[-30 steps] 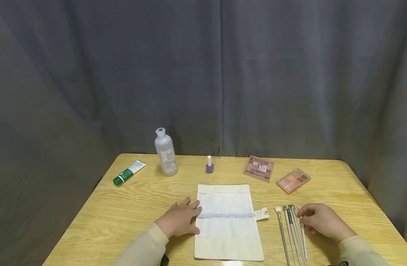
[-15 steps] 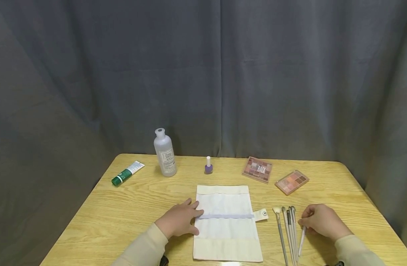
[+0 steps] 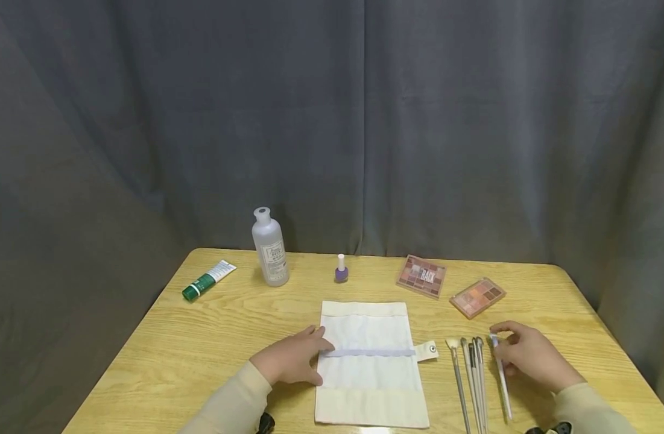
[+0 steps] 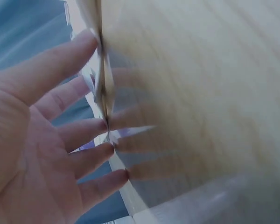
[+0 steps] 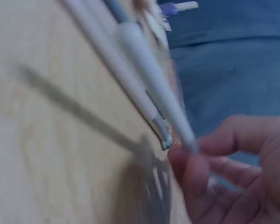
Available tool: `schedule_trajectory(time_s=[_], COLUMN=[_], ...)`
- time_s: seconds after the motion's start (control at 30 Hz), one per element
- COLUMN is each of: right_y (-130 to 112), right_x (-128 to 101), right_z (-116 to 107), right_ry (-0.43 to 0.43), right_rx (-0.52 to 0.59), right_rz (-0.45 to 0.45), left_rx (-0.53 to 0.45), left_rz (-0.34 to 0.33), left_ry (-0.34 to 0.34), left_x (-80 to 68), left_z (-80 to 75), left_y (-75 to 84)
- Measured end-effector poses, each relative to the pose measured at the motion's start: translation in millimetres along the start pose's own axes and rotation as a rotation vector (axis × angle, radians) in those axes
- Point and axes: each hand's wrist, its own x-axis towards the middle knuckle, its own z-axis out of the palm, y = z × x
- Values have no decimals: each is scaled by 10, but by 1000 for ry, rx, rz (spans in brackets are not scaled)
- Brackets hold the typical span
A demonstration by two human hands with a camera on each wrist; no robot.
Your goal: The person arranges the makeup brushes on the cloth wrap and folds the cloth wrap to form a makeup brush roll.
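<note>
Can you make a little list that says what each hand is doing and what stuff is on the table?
left hand: rests with straight fingers on the left edge of the cloth brush roll
right hand: pinches one white makeup brush, apart from the others
other brushes: lie side by side on the table, between roll and right hand
back row: green tube, clear bottle, purple nail polish, two eyeshadow palettes
backdrop: grey curtain
</note>
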Motion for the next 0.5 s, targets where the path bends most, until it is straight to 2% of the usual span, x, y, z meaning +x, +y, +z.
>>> schedule_trajectory(time_s=[0.17,0.33,0.5], right_y=[-78,-187,-306], right_x=[11,45,133], right_z=[-35,19,124], right_ry=[6,-3,-31], right_rx=[206,382,506], right_rz=[-69,-120,-146], left_rx=[-13,-14,-28], left_rz=[8,6,-4], left_ry=[0,1,-2], left_x=[-6,7,16], left_z=[-10,6,28], left_y=[-12,-5,23])
